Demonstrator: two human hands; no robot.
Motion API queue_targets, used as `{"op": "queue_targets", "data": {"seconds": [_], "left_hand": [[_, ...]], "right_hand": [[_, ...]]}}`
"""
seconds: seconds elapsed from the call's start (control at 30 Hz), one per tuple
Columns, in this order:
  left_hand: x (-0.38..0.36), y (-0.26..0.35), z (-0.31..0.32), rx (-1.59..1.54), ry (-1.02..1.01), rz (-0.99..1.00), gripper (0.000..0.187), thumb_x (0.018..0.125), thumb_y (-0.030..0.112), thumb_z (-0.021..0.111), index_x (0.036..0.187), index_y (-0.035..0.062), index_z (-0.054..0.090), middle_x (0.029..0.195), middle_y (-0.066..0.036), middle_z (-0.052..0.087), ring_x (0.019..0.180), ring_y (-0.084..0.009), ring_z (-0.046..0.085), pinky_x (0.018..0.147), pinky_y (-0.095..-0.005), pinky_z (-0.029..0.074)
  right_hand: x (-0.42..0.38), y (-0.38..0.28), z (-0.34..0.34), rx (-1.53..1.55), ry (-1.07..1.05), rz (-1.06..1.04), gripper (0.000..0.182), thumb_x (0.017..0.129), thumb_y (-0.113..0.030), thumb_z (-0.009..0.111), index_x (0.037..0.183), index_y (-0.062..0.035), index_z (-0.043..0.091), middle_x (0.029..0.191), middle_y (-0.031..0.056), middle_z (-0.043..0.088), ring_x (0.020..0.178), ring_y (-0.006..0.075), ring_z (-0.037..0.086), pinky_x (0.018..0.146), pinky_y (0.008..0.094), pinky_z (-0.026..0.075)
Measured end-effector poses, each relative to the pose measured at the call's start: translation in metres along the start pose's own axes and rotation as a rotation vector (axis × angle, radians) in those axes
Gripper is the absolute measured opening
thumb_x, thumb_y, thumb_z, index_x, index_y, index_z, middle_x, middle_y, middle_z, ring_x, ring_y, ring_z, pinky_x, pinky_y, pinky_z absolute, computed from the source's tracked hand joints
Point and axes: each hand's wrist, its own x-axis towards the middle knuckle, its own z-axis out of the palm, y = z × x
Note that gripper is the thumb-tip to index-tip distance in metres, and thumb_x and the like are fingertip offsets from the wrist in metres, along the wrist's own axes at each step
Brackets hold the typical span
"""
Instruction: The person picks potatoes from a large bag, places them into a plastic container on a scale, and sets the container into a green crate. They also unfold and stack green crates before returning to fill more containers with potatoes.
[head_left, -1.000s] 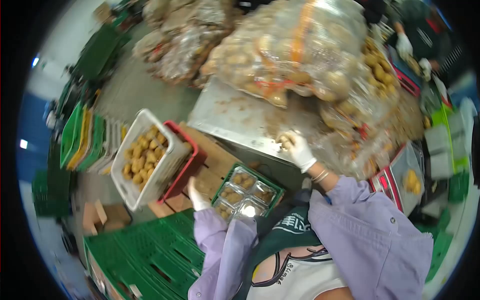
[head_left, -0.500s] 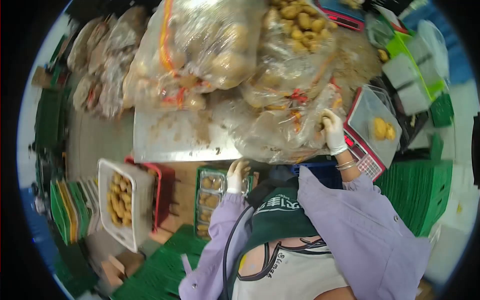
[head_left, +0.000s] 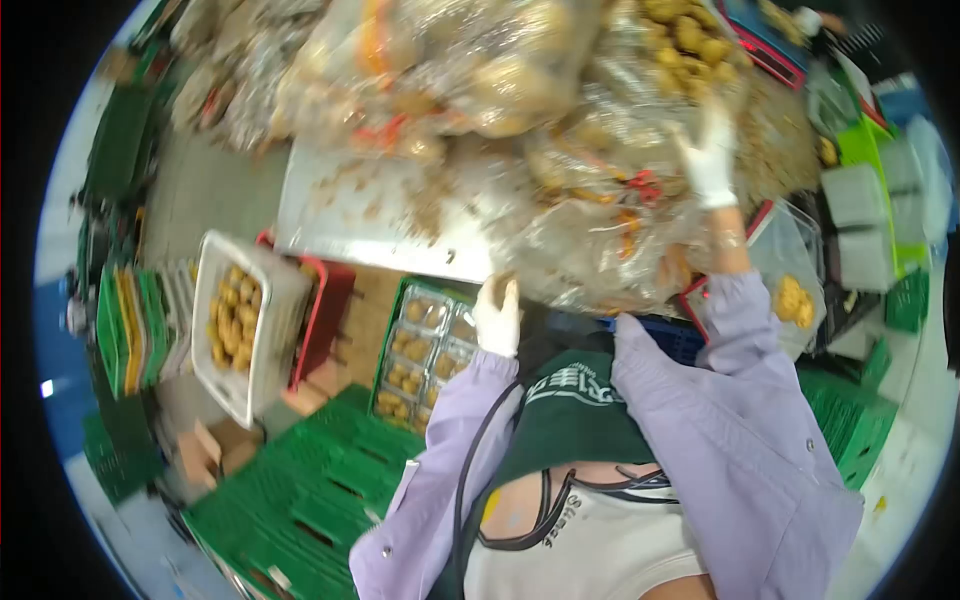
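Note:
My right hand (head_left: 708, 155), in a white glove, reaches over the clear plastic bag (head_left: 610, 130), just below the loose potatoes (head_left: 690, 45) at its mouth. Its fingers are apart and slightly blurred, with nothing visible in them. Near the front edge of the metal table (head_left: 390, 225), my gloved left hand (head_left: 497, 322) has its fingers curled. Something brownish shows between them, too small to make out. Beside that hand, a green crate (head_left: 383, 350) holds clear packs of potatoes (head_left: 412, 347). A crumpled plastic bag (head_left: 590, 250) lies between my hands.
A big wrapped bag of potatoes (head_left: 500, 70) stands on the table. On the right, a scale (head_left: 697, 300) carries a clear tray with potatoes (head_left: 793, 302). At left are a white bin (head_left: 280, 290) with potatoes and a red bin (head_left: 327, 320). Green crates (head_left: 300, 490) lie below.
My right hand has left the crumpled bag beside the scale and moved up towards the loose potatoes, its fingers spreading. The left hand is slightly higher and further right as the view shifts.

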Motion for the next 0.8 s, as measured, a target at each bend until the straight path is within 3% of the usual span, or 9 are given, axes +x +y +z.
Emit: {"op": "queue_targets", "data": {"seconds": [0.03, 0.1, 0.17, 0.27, 0.3, 0.47, 0.63, 0.67, 0.8], "left_hand": [[0.006, 0.009, 0.013, 0.087, -0.008, 0.207, 0.023, 0.086, 0.010, 0.057, 0.107, 0.0026, 0.061, 0.096, -0.011, 0.065, 0.088, -0.0206, 0.062, 0.080, -0.0304, 0.048], [0.018, 0.055, 0.043, 0.080, -0.075, 0.370, 0.025, 0.081, 0.008, 0.061, 0.106, 0.0029, 0.062, 0.099, -0.013, 0.064, 0.093, -0.0268, 0.060, 0.086, -0.0344, 0.045], [0.039, 0.108, 0.073, 0.170, -0.125, 0.571, 0.031, 0.078, 0.010, 0.065, 0.107, 0.0023, 0.059, 0.104, -0.015, 0.060, 0.098, -0.0287, 0.057, 0.088, -0.0368, 0.044], [0.077, 0.161, 0.131, 0.261, -0.054, 0.589, 0.048, 0.071, 0.021, 0.073, 0.108, 0.0007, 0.051, 0.108, -0.018, 0.053, 0.104, -0.0318, 0.051, 0.089, -0.0380, 0.042], [0.093, 0.163, 0.151, 0.346, -0.017, 0.526, 0.052, 0.072, 0.028, 0.075, 0.109, 0.0005, 0.052, 0.105, -0.015, 0.053, 0.094, -0.0300, 0.055, 0.078, -0.0365, 0.045], [0.145, 0.160, 0.204, 0.802, -0.213, 0.088, 0.057, 0.078, 0.048, 0.056, 0.107, -0.0016, 0.060, 0.103, -0.025, 0.062, 0.095, -0.0379, 0.060, 0.080, -0.0417, 0.046], [0.158, 0.129, 0.185, 0.640, -0.087, 0.218, 0.042, 0.088, 0.035, 0.042, 0.088, 0.0028, 0.068, 0.083, -0.021, 0.065, 0.080, -0.0368, 0.063, 0.073, -0.0437, 0.048], [0.159, 0.121, 0.177, 0.590, -0.100, 0.130, 0.041, 0.088, 0.035, 0.042, 0.091, 0.0037, 0.068, 0.083, -0.021, 0.065, 0.079, -0.0369, 0.063, 0.071, -0.0432, 0.048], [0.163, 0.094, 0.169, 0.619, -0.032, 0.172, 0.035, 0.088, 0.034, 0.050, 0.089, 0.0029, 0.067, 0.076, -0.020, 0.063, 0.069, -0.0337, 0.063, 0.062, -0.0408, 0.047]], "right_hand": [[-0.008, 0.017, 0.020, -0.235, -0.181, -0.001, 0.075, 0.077, -0.050, 0.065, 0.130, -0.0004, 0.043, 0.122, 0.0231, 0.052, 0.115, 0.0347, 0.049, 0.096, 0.0380, 0.038], [0.002, 0.001, 0.015, 0.403, -0.682, 0.193, 0.072, 0.075, -0.047, 0.065, 0.126, 0.0005, 0.045, 0.102, 0.0252, 0.061, 0.094, 0.0355, 0.060, 0.080, 0.0408, 0.047], [-0.001, -0.032, -0.009, 0.131, -0.769, -0.010, 0.064, 0.075, -0.043, 0.065, 0.120, 0.0001, 0.051, 0.098, 0.0209, 0.062, 0.091, 0.0327, 0.060, 0.080, 0.0415, 0.045], [-0.027, -0.029, -0.006, 0.014, -0.674, -0.051, 0.052, 0.076, -0.039, 0.063, 0.111, -0.0010, 0.057, 0.092, 0.0150, 0.061, 0.090, 0.0298, 0.057, 0.083, 0.0397, 0.042], [-0.029, -0.028, -0.005, -0.005, -0.667, -0.042, 0.048, 0.077, -0.038, 0.063, 0.107, -0.0012, 0.059, 0.091, 0.0138, 0.061, 0.090, 0.0292, 0.057, 0.084, 0.0391, 0.041], [-0.024, -0.022, -0.003, 0.072, -0.764, -0.066, 0.041, 0.075, -0.031, 0.061, 0.102, -0.0005, 0.059, 0.087, 0.0147, 0.060, 0.089, 0.0314, 0.056, 0.084, 0.0401, 0.041], [-0.008, -0.013, 0.000, 0.467, -0.559, -0.050, 0.034, 0.080, -0.025, 0.056, 0.106, -0.0033, 0.059, 0.094, 0.0162, 0.059, 0.092, 0.0328, 0.056, 0.088, 0.0408, 0.039], [0.000, -0.013, -0.001, 0.577, -0.675, 0.042, 0.032, 0.083, -0.019, 0.054, 0.110, -0.0017, 0.057, 0.104, 0.0177, 0.057, 0.100, 0.0342, 0.053, 0.093, 0.0401, 0.039], [0.026, 0.020, 0.029, 0.606, -0.495, 0.359, 0.027, 0.083, -0.009, 0.051, 0.107, 0.0008, 0.057, 0.105, 0.0180, 0.057, 0.105, 0.0327, 0.053, 0.092, 0.0386, 0.043]]}}
